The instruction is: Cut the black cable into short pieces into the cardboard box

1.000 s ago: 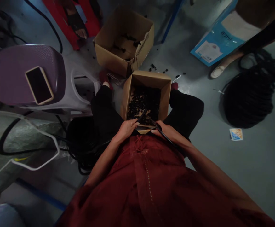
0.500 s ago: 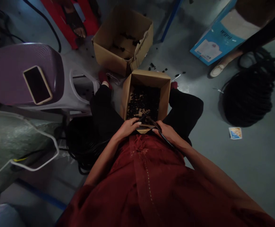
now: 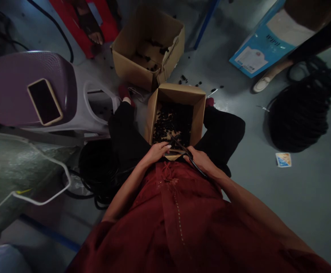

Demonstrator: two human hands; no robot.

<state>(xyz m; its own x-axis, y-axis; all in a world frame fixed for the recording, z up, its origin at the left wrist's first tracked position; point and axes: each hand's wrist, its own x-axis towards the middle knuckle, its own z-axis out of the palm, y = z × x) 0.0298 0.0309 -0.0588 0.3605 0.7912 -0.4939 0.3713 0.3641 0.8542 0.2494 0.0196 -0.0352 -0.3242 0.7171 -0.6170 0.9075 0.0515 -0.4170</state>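
Observation:
My right hand (image 3: 201, 161) is closed round a long dark tool with a slim pointed end, which looks like a pair of scissors (image 3: 180, 143). Its tip points up and left over the near part of an open cardboard box (image 3: 198, 123), while the black handle runs back along my wrist. Many small black pieces (image 3: 179, 115) lie in this box, between my knees. At its near left edge my left hand (image 3: 157, 152) has its fingers drawn together; whatever they hold is hidden. Black cable (image 3: 97, 163) lies coiled beside my left leg.
Beyond stands a second cardboard box (image 3: 134, 68) with a few black pieces. A phone (image 3: 45, 102) rests on a purple stool (image 3: 11, 89) at left. Right are a big black coil (image 3: 297, 117) and a blue box (image 3: 250, 53) beside another person's foot (image 3: 261, 84).
The dark strip that stuck out from my left fingertips is gone from view. The tool's two crossed ends now look like one line. Both hands stay nearly in place; the cable at left has shifted.

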